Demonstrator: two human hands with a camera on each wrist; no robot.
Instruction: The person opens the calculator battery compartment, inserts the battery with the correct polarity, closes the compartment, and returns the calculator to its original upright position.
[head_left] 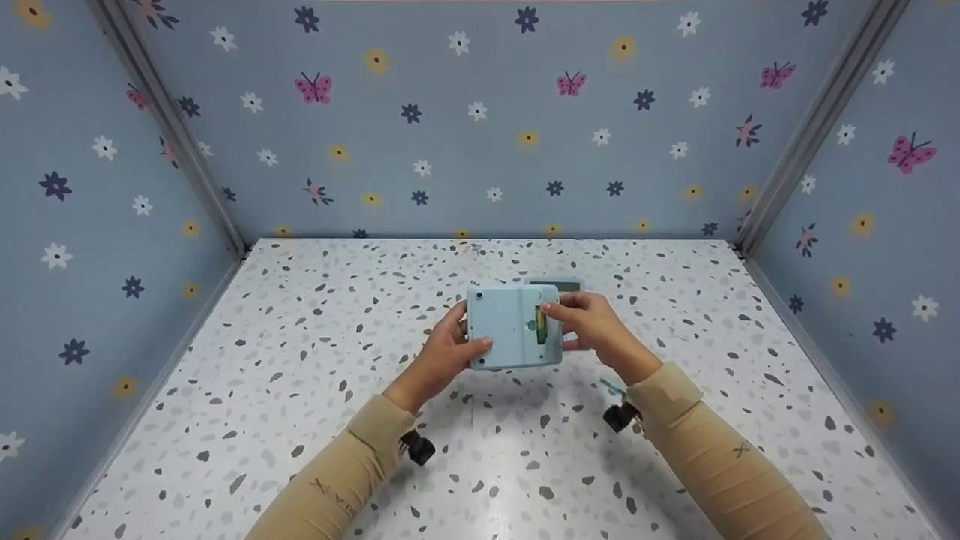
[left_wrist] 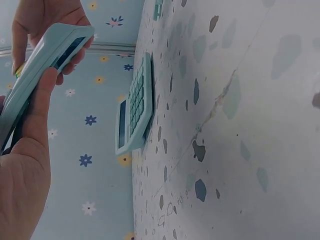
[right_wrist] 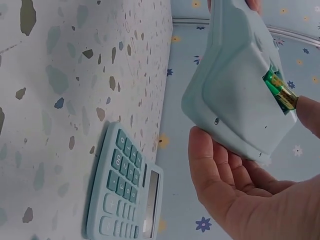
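Note:
A light-blue calculator (head_left: 502, 330) is held up off the table, its back turned toward the head camera. My left hand (head_left: 444, 351) grips its left edge, thumb on the back. At the opposite edge, my right hand (head_left: 600, 330) has its fingers behind the case, and the thumb touches a green-and-gold battery (right_wrist: 283, 92). This battery lies in the uncovered battery slot, its thumb-side end appearing raised in the right wrist view. A second light-blue calculator (right_wrist: 120, 185) lies keys up on the table, partly hidden behind the held one in the head view.
A small teal piece (head_left: 611, 386), perhaps the battery cover, lies on the speckled white table (head_left: 300, 420) near my right wrist. Flower-patterned panels (head_left: 480, 150) close off the back and both sides. Black wrist cameras (head_left: 420, 448) hang below the cuffs.

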